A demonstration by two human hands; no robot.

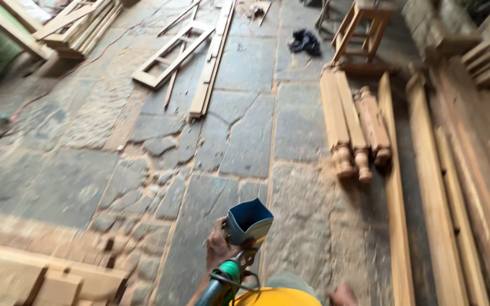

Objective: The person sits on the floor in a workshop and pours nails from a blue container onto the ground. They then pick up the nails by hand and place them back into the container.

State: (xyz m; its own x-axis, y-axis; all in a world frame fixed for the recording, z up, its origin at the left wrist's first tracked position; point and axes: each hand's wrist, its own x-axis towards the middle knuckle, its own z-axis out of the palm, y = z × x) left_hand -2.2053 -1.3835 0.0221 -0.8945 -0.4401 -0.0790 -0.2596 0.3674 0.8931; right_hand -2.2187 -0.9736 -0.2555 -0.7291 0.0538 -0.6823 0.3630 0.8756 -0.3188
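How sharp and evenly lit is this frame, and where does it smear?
Head view: soft daylight, no glare; stone floor fairly sharp; turned wooden legs and planks at right streaked by motion; left hand holding the power tool readable; right hand blurred.

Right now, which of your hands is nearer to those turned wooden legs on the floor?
Right. The right hand, blurred at the bottom edge, lies below the turned legs, roughly in line with them. The left hand, gripping a power tool, is farther off to their left.
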